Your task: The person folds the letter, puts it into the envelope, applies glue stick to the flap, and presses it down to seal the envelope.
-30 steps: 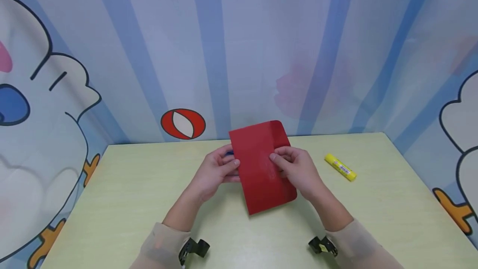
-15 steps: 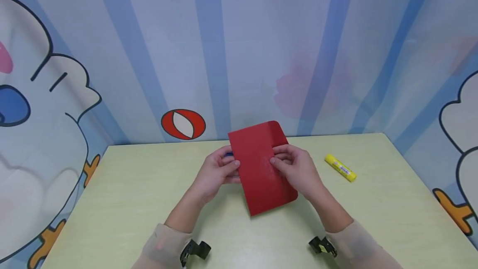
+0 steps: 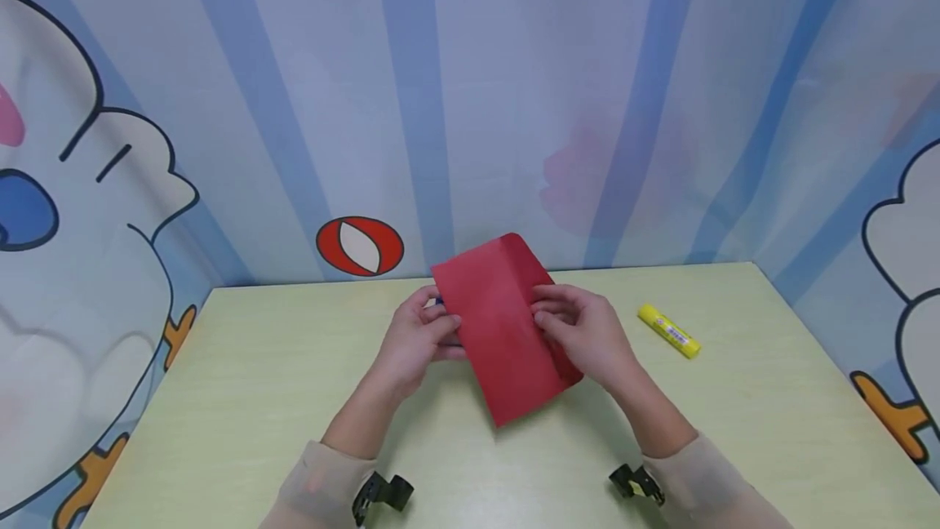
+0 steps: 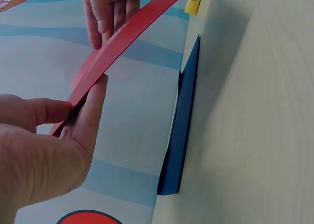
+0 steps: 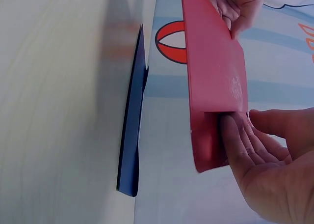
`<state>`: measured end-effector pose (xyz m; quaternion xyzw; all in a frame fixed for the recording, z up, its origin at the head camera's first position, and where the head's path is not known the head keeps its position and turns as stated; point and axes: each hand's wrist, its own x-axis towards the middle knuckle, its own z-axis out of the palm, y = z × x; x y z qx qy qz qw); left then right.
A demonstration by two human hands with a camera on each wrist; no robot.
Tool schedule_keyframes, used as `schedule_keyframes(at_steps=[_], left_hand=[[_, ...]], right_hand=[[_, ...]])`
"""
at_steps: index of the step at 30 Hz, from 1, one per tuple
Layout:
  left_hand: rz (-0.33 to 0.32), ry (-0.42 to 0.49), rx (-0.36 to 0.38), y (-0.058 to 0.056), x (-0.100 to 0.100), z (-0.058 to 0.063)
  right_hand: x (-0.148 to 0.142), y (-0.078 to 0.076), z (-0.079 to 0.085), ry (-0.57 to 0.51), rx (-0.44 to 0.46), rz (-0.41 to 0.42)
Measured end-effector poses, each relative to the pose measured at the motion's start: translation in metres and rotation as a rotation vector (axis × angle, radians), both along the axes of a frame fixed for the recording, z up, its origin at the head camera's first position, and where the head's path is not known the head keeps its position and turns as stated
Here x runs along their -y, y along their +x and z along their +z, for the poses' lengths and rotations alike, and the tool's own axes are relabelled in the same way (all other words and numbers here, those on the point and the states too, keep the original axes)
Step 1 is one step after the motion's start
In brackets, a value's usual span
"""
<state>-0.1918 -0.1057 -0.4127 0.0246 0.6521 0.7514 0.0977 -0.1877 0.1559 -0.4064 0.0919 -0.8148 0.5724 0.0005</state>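
A red paper envelope (image 3: 481, 313) is held up and tilted between both hands over the table. On its left edge, the left hand (image 3: 407, 345) pinches it, thumb on the near face and fingers behind. At the opposite side, the flap end, is the right hand (image 3: 587, 337). In the right wrist view, the right hand's fingers (image 5: 238, 140) reach into the envelope's open mouth while the thumb stays outside at the edge. Below the envelope, a dark blue folded piece (image 4: 179, 135) lies on the table, largely hidden by the envelope in the head view.
A yellow glue stick (image 3: 669, 331) lies on the pale wooden table (image 3: 257, 398), right of the right hand. Behind the table's back edge rises a printed cloth backdrop (image 3: 499, 104) with blue stripes. Each wrist carries a small black camera.
The envelope has turned and tilted a little, its upper end shifting left. With it the left hand has moved slightly left, while the right hand stays nearly in place.
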Motion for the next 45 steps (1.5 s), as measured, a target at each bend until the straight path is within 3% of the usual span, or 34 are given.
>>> schedule_keyframes(at_steps=[5,12,15,21,30,34,39,45], left_hand=[[0.082,0.035,0.007,-0.002,0.006,0.002],[0.202,0.079,-0.014,-0.005,0.015,0.005],[0.239,0.113,-0.027,-0.006,0.017,0.006],[0.264,0.169,-0.038,-0.005,0.015,0.005],[0.275,0.205,-0.036,-0.002,0.010,0.001],[0.261,0.222,-0.037,-0.001,0.007,-0.001],[0.242,0.229,-0.030,-0.001,0.004,-0.001],[0.324,0.213,0.008,-0.003,0.013,0.001]], right_hand=[[-0.007,-0.002,0.000,-0.010,-0.034,-0.030],[-0.017,-0.007,0.000,0.069,-0.137,-0.123],[-0.019,-0.009,-0.001,0.063,-0.134,-0.148],[-0.018,-0.009,-0.003,-0.019,0.012,-0.146],[-0.006,-0.007,-0.011,-0.225,0.236,0.006],[-0.002,-0.006,-0.012,-0.289,0.273,0.056],[-0.001,-0.006,-0.012,-0.322,0.277,0.051],[-0.004,-0.009,-0.013,-0.316,0.284,0.054]])
